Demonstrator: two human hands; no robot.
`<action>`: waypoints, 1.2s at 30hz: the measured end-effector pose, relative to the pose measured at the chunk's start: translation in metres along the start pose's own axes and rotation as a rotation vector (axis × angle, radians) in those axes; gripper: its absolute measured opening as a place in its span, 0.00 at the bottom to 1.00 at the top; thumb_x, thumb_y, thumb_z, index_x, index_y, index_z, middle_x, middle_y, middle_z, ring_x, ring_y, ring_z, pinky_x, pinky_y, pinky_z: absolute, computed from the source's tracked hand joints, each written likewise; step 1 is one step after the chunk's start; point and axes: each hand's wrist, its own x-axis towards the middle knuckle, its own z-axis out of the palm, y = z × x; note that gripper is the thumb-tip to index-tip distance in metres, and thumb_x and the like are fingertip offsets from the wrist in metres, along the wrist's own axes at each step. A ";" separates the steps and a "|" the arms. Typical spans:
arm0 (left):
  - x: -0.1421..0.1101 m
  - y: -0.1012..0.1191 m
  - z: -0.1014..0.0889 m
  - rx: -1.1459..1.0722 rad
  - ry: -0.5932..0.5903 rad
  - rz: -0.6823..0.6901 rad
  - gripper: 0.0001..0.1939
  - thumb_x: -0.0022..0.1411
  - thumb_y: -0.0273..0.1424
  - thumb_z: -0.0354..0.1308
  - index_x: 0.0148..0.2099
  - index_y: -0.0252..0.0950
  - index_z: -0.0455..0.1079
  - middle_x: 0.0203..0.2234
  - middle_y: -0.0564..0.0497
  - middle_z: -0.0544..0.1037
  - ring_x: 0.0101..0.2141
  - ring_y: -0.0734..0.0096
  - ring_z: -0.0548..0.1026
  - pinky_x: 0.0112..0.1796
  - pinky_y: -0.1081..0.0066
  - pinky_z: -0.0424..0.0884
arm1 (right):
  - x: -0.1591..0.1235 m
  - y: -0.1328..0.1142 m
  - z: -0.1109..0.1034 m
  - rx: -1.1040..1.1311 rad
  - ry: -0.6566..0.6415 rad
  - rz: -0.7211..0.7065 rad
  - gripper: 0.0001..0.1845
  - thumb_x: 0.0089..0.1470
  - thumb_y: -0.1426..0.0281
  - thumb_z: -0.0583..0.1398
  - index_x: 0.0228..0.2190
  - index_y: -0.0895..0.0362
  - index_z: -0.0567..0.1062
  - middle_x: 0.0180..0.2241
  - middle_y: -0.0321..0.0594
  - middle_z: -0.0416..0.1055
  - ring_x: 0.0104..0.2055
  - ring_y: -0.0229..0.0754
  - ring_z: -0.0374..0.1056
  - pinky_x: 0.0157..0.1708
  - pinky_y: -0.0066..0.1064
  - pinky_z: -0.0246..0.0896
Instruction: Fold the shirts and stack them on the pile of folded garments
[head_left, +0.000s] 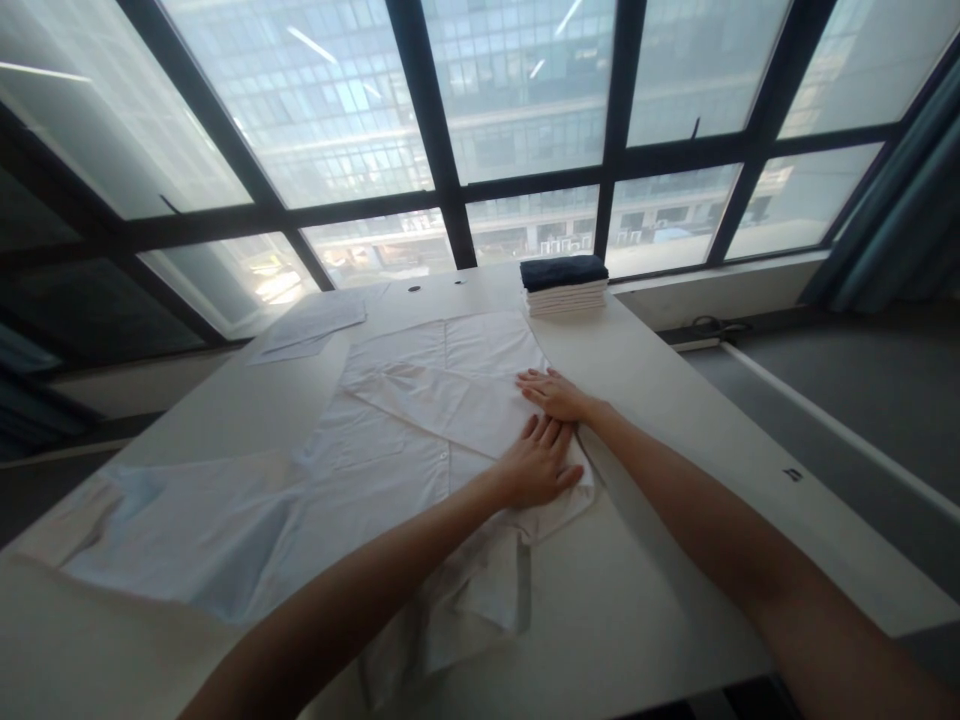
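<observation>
A white button-up shirt lies spread on the table, with its buttons and a chest pocket facing up. One sleeve is laid across the body of the shirt, while the other sleeve stretches out to the left. My left hand rests flat on the shirt near its right side, fingers spread. Just beyond it, my right hand lies flat on the shirt's right edge, its fingers stretched out. The two hands are close together, and part of the cloth is hidden beneath them and my left forearm.
A stack of folded white cloths with a dark folded cloth on top stands at the table's far edge. Flat white sheets lie at the far left of the white table. Windows rise behind it.
</observation>
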 end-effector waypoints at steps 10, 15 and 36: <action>-0.038 0.048 -0.010 -0.145 -0.138 0.268 0.46 0.73 0.53 0.45 0.77 0.26 0.39 0.74 0.31 0.43 0.73 0.51 0.39 0.70 0.49 0.44 | -0.006 0.001 -0.003 -0.127 0.022 0.138 0.28 0.73 0.59 0.47 0.69 0.52 0.62 0.73 0.47 0.49 0.76 0.54 0.40 0.70 0.60 0.34; -0.039 0.044 -0.040 -0.434 -0.256 0.429 0.35 0.75 0.45 0.48 0.76 0.35 0.49 0.72 0.42 0.55 0.72 0.59 0.51 0.69 0.59 0.52 | -0.005 0.011 0.000 -0.133 0.140 0.351 0.26 0.72 0.62 0.46 0.67 0.51 0.65 0.72 0.48 0.52 0.75 0.55 0.44 0.69 0.61 0.37; -0.030 -0.078 -0.003 -0.126 0.149 -0.166 0.23 0.76 0.34 0.45 0.68 0.39 0.66 0.68 0.46 0.65 0.70 0.61 0.58 0.68 0.53 0.53 | -0.006 0.034 -0.015 -0.082 0.340 0.455 0.16 0.62 0.62 0.58 0.37 0.56 0.85 0.45 0.47 0.80 0.49 0.50 0.71 0.49 0.35 0.61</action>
